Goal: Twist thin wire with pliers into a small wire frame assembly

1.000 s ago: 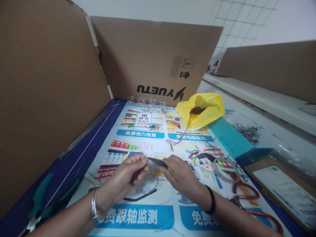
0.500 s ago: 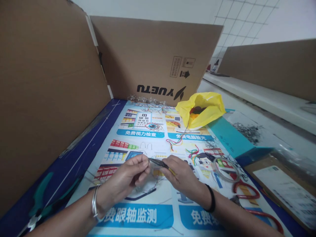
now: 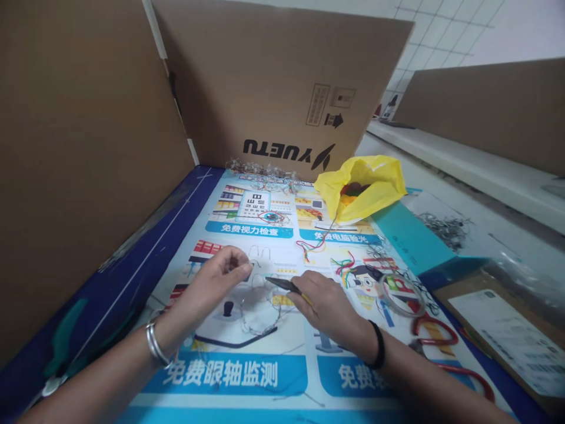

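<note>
Left of the frame's centre, my left hand (image 3: 226,272) is pinching a thin wire (image 3: 256,262); at centre, my right hand (image 3: 324,299) is gripping pliers (image 3: 282,284) with curled fingers.

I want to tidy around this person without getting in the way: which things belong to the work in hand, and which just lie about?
Seemingly in use:
- pliers, in the right hand
- thin wire, at the left hand's fingertips

Seemingly lying about:
- yellow bag
- red-handled tool
- green-handled tool
- labelled package
</note>
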Available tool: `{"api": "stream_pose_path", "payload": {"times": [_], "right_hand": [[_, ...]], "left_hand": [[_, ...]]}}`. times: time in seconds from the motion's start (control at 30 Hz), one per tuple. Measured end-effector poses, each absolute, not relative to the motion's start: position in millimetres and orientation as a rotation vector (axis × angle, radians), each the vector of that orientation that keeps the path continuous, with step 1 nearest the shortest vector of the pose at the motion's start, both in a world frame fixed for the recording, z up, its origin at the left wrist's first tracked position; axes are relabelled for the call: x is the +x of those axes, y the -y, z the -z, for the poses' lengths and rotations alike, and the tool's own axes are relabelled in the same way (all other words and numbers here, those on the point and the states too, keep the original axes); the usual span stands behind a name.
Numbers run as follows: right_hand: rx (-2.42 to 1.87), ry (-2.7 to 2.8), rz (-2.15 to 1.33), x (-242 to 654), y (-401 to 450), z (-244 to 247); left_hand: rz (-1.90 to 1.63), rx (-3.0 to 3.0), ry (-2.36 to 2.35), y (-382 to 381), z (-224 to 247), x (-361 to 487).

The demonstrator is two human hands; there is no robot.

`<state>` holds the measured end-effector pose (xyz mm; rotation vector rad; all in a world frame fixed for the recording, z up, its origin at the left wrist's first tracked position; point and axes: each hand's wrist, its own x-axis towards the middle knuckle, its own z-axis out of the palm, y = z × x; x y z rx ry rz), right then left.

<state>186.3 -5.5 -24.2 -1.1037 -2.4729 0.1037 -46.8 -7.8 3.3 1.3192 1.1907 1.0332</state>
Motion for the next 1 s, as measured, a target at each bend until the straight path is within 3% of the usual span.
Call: {"api": "stream_pose_path", "payload": {"times": [0.07, 0.3, 1.0], "right_hand": [[-1.109, 2.518, -0.038, 188, 5, 27], [-1.166, 2.576, 0.027, 188, 7, 35], [-1.196, 2.564, 0.047, 183, 15, 34]], "left_hand": [[-1.083, 1.326, -1.288, 8, 3, -50], [-0.765, 1.509, -1.282, 15, 20, -42], [-0.892, 1.797, -1.392, 21, 36, -26]]}}
